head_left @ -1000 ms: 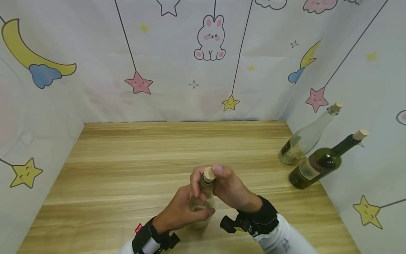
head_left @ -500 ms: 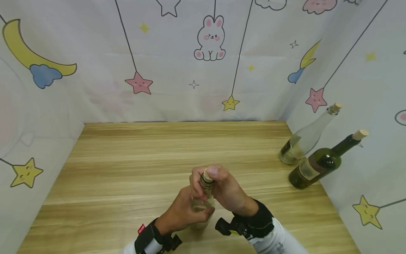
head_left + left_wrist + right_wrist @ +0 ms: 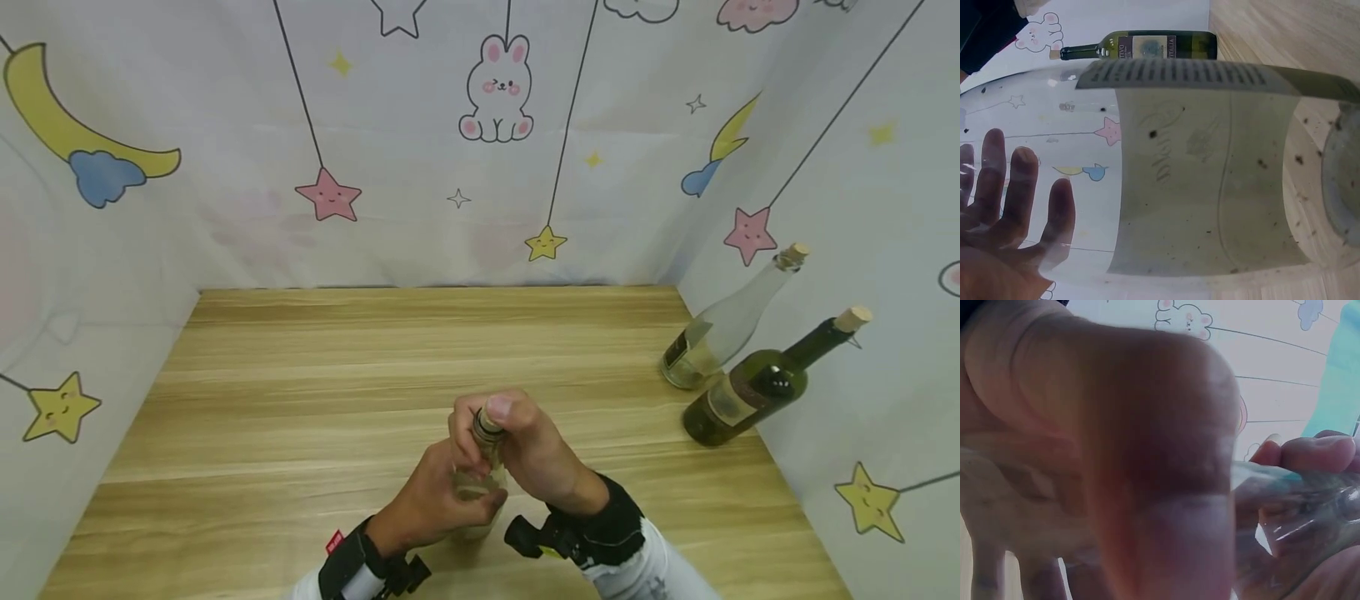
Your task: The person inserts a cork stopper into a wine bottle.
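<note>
A clear glass bottle (image 3: 483, 485) stands at the table's front middle, a little tilted. My left hand (image 3: 431, 502) grips its body. In the left wrist view, that bottle's label (image 3: 1204, 181) fills the middle and the fingers (image 3: 1019, 181) show behind the glass. My right hand (image 3: 540, 450) wraps its index finger round the neck while the thumb presses on the cork (image 3: 485, 413), which the thumb mostly covers. Up close in the right wrist view, a blurred part of the right hand (image 3: 1166, 456) hides much of the bottle (image 3: 1294, 503).
At the table's right edge stand a corked clear bottle (image 3: 723, 329) and a corked dark green wine bottle (image 3: 757, 387). White cloth walls (image 3: 390, 125) with printed stars and a rabbit enclose the wooden table (image 3: 322, 358) at the back and sides.
The right thumb has moved left and over the cork, so less cork shows. The right wrist has shifted slightly left. The left hand keeps its grip on the bottle.
</note>
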Tool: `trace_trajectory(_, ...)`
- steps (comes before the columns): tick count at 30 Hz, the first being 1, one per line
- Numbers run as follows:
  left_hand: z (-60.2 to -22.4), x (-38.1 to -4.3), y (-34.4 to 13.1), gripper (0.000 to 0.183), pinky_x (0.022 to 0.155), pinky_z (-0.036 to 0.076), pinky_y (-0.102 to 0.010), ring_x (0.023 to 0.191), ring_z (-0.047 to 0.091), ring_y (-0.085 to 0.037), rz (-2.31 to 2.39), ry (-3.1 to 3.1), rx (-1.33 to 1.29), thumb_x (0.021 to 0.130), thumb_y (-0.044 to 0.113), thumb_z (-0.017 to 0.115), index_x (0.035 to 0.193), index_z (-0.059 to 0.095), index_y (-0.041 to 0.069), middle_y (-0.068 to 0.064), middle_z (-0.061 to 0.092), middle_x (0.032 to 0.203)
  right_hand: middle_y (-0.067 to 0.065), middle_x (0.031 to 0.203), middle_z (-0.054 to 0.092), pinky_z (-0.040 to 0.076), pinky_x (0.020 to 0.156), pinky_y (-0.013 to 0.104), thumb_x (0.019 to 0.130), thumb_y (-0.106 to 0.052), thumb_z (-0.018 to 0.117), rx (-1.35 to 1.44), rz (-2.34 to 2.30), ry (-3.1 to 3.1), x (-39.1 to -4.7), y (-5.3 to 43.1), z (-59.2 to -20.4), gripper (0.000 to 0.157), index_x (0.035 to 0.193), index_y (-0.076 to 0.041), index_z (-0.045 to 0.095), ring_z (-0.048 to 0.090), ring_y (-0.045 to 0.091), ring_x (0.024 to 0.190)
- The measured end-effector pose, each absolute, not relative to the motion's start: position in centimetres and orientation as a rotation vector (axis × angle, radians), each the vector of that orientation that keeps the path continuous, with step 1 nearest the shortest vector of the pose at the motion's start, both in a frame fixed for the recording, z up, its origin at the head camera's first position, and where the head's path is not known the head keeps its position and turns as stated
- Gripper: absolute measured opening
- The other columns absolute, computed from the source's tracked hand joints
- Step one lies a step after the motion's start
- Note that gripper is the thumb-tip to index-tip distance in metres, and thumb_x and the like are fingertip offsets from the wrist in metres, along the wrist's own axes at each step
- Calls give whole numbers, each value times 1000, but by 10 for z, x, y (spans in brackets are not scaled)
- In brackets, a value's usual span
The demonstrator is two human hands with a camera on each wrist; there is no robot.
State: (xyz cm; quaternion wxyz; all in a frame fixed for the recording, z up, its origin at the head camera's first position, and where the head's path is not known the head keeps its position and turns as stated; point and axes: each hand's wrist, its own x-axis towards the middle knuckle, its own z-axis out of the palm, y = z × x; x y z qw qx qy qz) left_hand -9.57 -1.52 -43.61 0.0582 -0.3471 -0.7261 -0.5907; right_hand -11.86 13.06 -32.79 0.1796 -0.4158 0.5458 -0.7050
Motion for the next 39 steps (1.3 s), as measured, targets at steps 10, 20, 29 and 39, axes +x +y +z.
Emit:
trace_trajectory(10, -435, -96, -15, 22, 69, 52, -23, 82, 54, -7, -1777, -2189, -1050, 74, -6, 77, 77, 58, 5, -5, 59, 86, 25, 54, 40, 39, 47, 27, 98, -49, 35, -1224, -2013, 1558, -118, 129, -327, 67, 62, 7, 41, 39, 22, 47)
trace_trajectory(20, -435, -96, -16, 23, 69, 54, -25, 82, 55, -8, -1751, -2189, -1055, 74, -5, 76, 86, 59, 5, -12, 61, 87, 25, 54, 40, 39, 45, 28, 100, -51, 36, -1258, -2033, 1541, -119, 127, -327, 69, 63, 7, 42, 39, 25, 46)
trace_trajectory(29, -435, -96, -17, 27, 71, 55, -25, 83, 58, -10, -1781, -2208, -1020, 74, -3, 76, 95, 60, 4, -13, 66, 91, 25, 56, 40, 40, 47, 28, 99, -56, 38, -1232, -2053, 1526, -119, 127, -330, 72, 65, 8, 42, 39, 24, 48)
trace_trajectory(39, -433, -96, -16, 43, 83, 59, -31, 96, 65, -12, -1861, -2204, -1040, 77, -4, 76, 116, 62, 4, -12, 71, 107, 22, 59, 44, 42, 58, 14, 96, -9, 64, -1138, -2063, 1753, -112, 127, -335, 32, 70, 4, 50, 47, 3, 61)
